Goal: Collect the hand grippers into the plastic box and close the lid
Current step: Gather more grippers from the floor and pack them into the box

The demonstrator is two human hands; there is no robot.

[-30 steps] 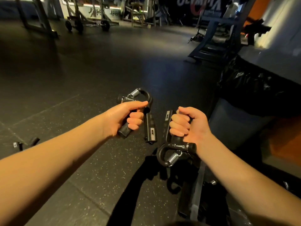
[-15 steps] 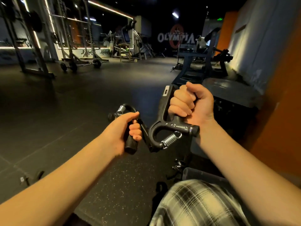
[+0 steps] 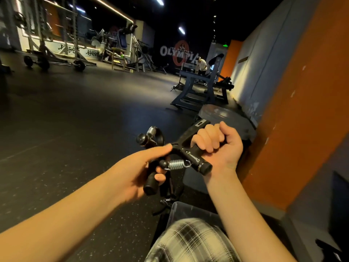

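Dark rubber gym floor [image 3: 75, 129] stretches ahead of both hands, with an orange wall [image 3: 302, 110] to their right. The left hand [image 3: 136, 173] curls round one handle of a hand gripper [image 3: 151, 140], thumb stretched toward the second gripper [image 3: 196, 157], which the right hand [image 3: 217, 146] clenches in a fist. Both are held up side by side and touching, probably so they can be dropped together into the plastic box [image 3: 188, 210] just below the hands. A plaid-clad knee [image 3: 190, 241] covers much of the box, and more dark grippers [image 3: 166, 203] seem to lie beside it. No lid is visible.
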